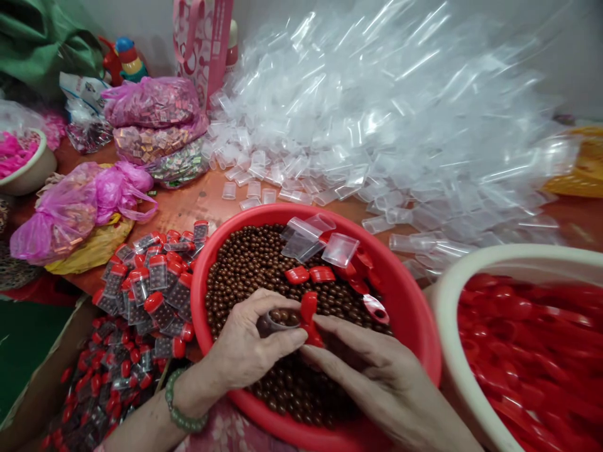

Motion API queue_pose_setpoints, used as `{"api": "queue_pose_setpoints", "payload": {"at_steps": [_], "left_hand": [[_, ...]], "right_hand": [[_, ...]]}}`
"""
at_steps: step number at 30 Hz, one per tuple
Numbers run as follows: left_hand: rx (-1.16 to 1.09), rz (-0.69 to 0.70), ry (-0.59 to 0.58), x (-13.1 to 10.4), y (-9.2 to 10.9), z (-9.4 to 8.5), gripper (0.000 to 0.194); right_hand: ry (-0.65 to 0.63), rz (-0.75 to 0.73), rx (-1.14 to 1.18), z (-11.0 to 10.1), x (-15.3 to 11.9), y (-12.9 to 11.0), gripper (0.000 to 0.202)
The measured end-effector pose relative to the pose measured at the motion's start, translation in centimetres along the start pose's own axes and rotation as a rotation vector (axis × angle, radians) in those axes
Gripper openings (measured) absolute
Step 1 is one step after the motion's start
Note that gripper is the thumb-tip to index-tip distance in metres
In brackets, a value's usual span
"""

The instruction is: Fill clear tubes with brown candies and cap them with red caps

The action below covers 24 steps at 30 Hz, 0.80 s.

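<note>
Over a red basin [200, 301] of small brown balls [245, 257], my left hand [254, 345] grips a small clear plastic container [277, 319] with brown balls in it. My right hand [377, 361] pinches a red cap [309, 314] at the container's open end. Whether the cap touches the rim I cannot tell. Beyond my fingers, a few empty clear containers [340, 250] and several loose red caps [321, 274] lie on the balls. One red piece with a hole [375, 309] rests at the basin's right side.
Filled, red-capped containers [157, 273] are piled left of the basin, with more in a box [9, 414] below. A white tub [445, 314] of red caps [527, 351] stands right. Behind rises a large heap of clear containers [377, 125]. Pink bags [151, 103] sit back left.
</note>
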<state>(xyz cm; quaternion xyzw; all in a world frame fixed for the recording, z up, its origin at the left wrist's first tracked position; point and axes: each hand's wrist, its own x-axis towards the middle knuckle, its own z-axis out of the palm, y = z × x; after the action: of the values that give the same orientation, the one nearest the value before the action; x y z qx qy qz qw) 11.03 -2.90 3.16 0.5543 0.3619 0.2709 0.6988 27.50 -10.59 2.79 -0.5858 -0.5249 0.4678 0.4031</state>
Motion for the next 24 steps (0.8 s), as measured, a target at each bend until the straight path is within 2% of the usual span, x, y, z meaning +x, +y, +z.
{"api": "queue_pose_setpoints", "payload": {"at_steps": [4, 8, 10, 12, 15, 18, 24], "left_hand": [[-0.026, 0.019, -0.025, 0.1, 0.3, -0.1, 0.022], [-0.098, -0.149, -0.124, 0.0, 0.7, 0.0, 0.027], [-0.119, -0.218, -0.159, 0.0, 0.7, 0.0, 0.030], [-0.123, -0.219, -0.151, 0.0, 0.8, -0.1, 0.028], [-0.138, -0.205, -0.107, 0.1, 0.8, -0.2, 0.022], [-0.241, -0.202, -0.081, 0.3, 0.7, -0.2, 0.026], [-0.376, -0.184, -0.022, 0.5, 0.6, -0.2, 0.035]], "right_hand": [[-0.015, 0.107, 0.076, -0.3, -0.4, -0.6, 0.048], [-0.058, -0.013, -0.041, -0.8, -0.5, -0.8, 0.066], [-0.085, -0.104, -0.107, -0.9, -0.4, -0.6, 0.064], [-0.055, -0.161, -0.145, -0.9, -0.4, -0.2, 0.056], [0.089, -0.214, -0.144, -0.5, -0.5, 0.4, 0.049], [0.228, -0.281, -0.157, 0.1, -0.5, 0.9, 0.040], [0.367, -0.304, -0.187, 1.5, -0.2, 1.1, 0.033]]}}
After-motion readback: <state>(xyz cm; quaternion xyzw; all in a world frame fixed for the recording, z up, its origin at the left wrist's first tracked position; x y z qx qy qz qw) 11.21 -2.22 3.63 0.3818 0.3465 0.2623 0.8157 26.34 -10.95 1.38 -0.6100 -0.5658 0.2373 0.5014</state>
